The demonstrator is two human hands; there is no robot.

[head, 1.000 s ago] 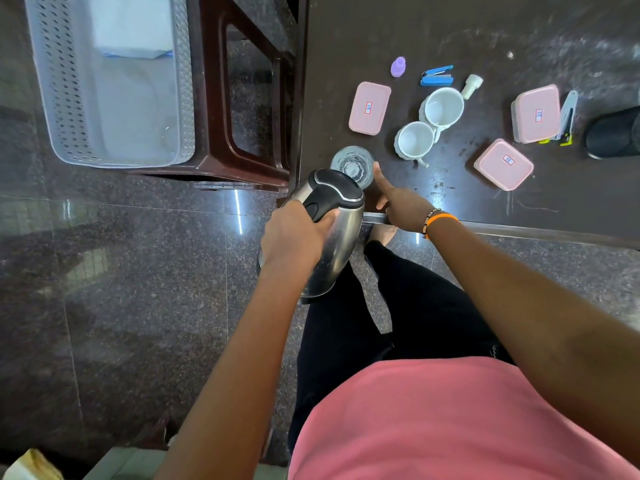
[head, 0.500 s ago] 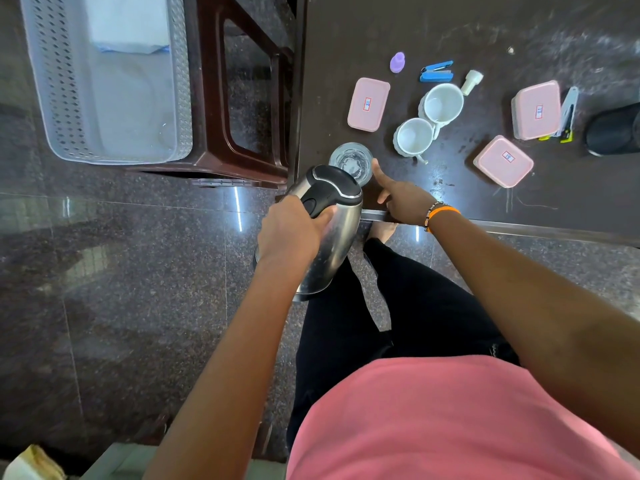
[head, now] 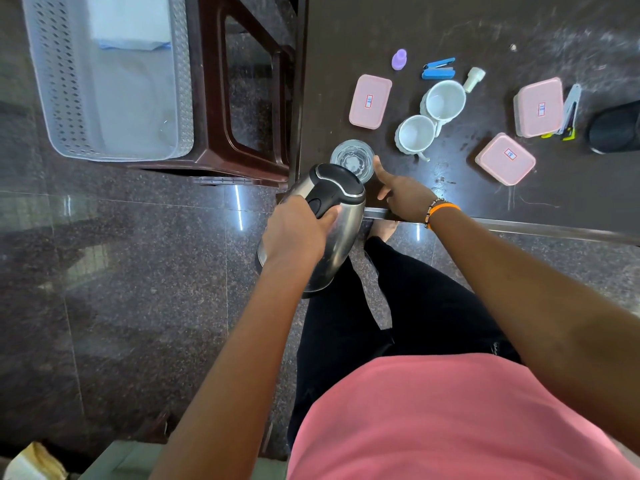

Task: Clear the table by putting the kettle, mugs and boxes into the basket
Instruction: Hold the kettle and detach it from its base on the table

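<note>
Little differs from half a second ago: the kettle (head: 322,223) stays tilted off the near table (head: 485,26) edge, spout end over the glass (head: 352,160), and the whole scene sits marginally lower in view. Left hand (head: 294,233) keeps its fingers wrapped round the black handle, forearm reaching up from the lower centre. Right hand (head: 401,192) stays by the glass, thumb raised against its right side; the other fingers are hidden behind the palm, so whether they curl round the glass cannot be told. Orange band and beaded bracelet on that wrist.

Kettle: held in the air at the table's near left corner, not in the basket (head: 62,109).
Basket: on a dark brown stool (head: 214,98) left of the table, holding a white folded item.
Two mugs (head: 431,117) touching, mid-table.
Three pink boxes (head: 370,101) apart from one another: one left of the mugs, two to their right.
Blue stapler (head: 438,68) beyond the mugs.
</note>
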